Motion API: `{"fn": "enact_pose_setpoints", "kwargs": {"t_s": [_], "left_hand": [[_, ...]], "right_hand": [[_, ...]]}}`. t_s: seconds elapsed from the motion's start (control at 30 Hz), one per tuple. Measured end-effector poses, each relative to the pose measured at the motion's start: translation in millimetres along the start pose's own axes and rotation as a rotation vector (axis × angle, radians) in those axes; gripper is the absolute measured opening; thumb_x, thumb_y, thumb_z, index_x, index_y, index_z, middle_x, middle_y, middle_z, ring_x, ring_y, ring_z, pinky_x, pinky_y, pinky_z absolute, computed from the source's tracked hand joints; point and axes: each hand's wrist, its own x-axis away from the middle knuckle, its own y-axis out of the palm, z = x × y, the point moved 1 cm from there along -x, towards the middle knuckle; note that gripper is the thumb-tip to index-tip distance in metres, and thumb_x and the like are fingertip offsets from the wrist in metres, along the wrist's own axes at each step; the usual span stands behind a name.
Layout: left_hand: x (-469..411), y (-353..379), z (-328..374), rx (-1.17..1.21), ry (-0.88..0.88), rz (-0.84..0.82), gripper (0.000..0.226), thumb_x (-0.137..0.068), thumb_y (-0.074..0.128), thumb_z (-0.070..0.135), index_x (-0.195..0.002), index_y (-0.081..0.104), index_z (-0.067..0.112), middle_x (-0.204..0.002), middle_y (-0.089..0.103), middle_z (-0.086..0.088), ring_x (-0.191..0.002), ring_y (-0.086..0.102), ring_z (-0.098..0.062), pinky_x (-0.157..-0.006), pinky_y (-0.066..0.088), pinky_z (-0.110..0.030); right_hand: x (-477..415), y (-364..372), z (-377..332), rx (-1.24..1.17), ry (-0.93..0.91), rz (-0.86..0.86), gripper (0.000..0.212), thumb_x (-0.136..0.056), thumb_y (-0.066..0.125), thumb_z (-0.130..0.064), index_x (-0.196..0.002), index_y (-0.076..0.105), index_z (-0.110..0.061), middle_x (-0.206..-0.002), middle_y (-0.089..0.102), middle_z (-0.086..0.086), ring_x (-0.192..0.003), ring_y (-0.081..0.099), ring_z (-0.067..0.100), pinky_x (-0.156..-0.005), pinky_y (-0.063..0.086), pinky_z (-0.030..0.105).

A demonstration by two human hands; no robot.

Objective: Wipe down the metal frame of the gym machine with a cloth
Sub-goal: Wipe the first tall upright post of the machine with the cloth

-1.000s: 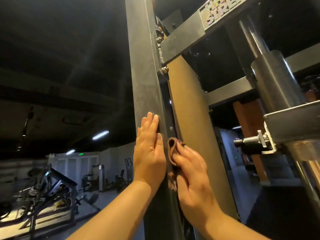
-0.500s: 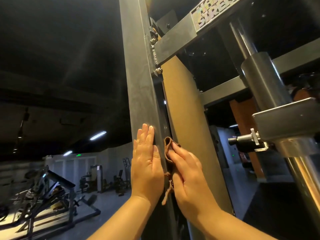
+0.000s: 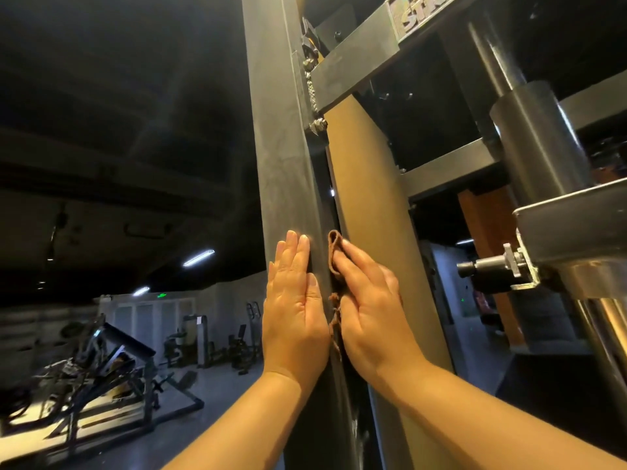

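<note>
The gym machine's dark grey metal upright post [image 3: 285, 137] rises through the middle of the view. My left hand [image 3: 295, 310] lies flat on its front face, fingers straight and pointing up. My right hand [image 3: 368, 307] presses a small brown cloth [image 3: 334, 256] against the post's right edge with straight fingers. The cloth folds over my fingertips, and a frayed end [image 3: 336, 320] hangs down between my two hands. A tan panel [image 3: 366, 198] stands just right of the cloth.
A grey crossbeam [image 3: 353, 62] with a label joins the post above, next to a chain and bolts [image 3: 314, 96]. At the right are a steel guide rod with sleeve [image 3: 536, 137] and a pull pin [image 3: 488, 269]. Other gym machines [image 3: 101, 368] stand far below left.
My left hand slid a little down the post's face and stayed there. My right hand moved the cloth up along the right edge until both hands are level.
</note>
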Motion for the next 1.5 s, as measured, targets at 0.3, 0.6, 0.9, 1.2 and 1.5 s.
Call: {"fn": "enact_pose_setpoints", "kwargs": {"t_s": [0.3, 0.6, 0.9, 1.2, 1.5], "left_hand": [[-1, 0, -5, 0.038, 0.005, 0.003, 0.053, -0.107, 0.04, 0.022, -0.156, 0.034, 0.038, -0.167, 0.021, 0.028, -0.156, 0.015, 0.001, -0.129, 0.019, -0.05], [-1, 1, -4, -0.019, 0.026, 0.0, 0.051, -0.108, 0.037, 0.028, -0.158, 0.029, 0.037, -0.17, 0.022, 0.019, -0.157, 0.014, 0.0, -0.13, 0.019, -0.049], [1, 0, 3, -0.03, -0.024, -0.008, 0.053, -0.108, 0.036, 0.025, -0.16, 0.03, 0.032, -0.17, 0.021, 0.019, -0.156, 0.01, 0.004, -0.131, 0.016, -0.047], [31, 0, -4, -0.041, -0.024, 0.012, 0.053, -0.107, 0.038, 0.023, -0.158, 0.031, 0.034, -0.166, 0.019, 0.028, -0.156, 0.017, 0.001, -0.129, 0.022, -0.047], [36, -1, 1, -0.035, -0.045, 0.015, 0.053, -0.106, 0.037, 0.021, -0.158, 0.033, 0.032, -0.168, 0.024, 0.019, -0.156, 0.015, 0.003, -0.13, 0.02, -0.044]], "right_hand": [[10, 11, 1, -0.062, -0.094, 0.032, 0.055, -0.102, 0.033, -0.042, -0.157, 0.034, -0.037, -0.163, 0.025, -0.025, -0.153, 0.015, 0.004, -0.121, 0.011, 0.014], [-44, 4, -1, -0.185, 0.043, 0.027, 0.049, -0.109, 0.04, -0.022, -0.155, 0.037, -0.037, -0.16, 0.032, -0.024, -0.15, 0.024, 0.001, -0.125, 0.027, 0.035], [29, -8, 21, -0.021, -0.157, -0.1, 0.055, -0.101, 0.04, -0.033, -0.155, 0.034, -0.035, -0.162, 0.029, -0.021, -0.153, 0.021, 0.006, -0.125, 0.024, 0.033], [27, 8, -4, -0.115, -0.054, 0.035, 0.053, -0.104, 0.043, -0.017, -0.155, 0.038, -0.032, -0.16, 0.032, -0.023, -0.151, 0.02, 0.0, -0.118, 0.016, 0.008], [41, -2, 6, -0.09, -0.018, -0.027, 0.055, -0.102, 0.043, -0.018, -0.152, 0.036, -0.04, -0.158, 0.032, -0.027, -0.15, 0.023, -0.003, -0.116, 0.024, 0.009]]}}
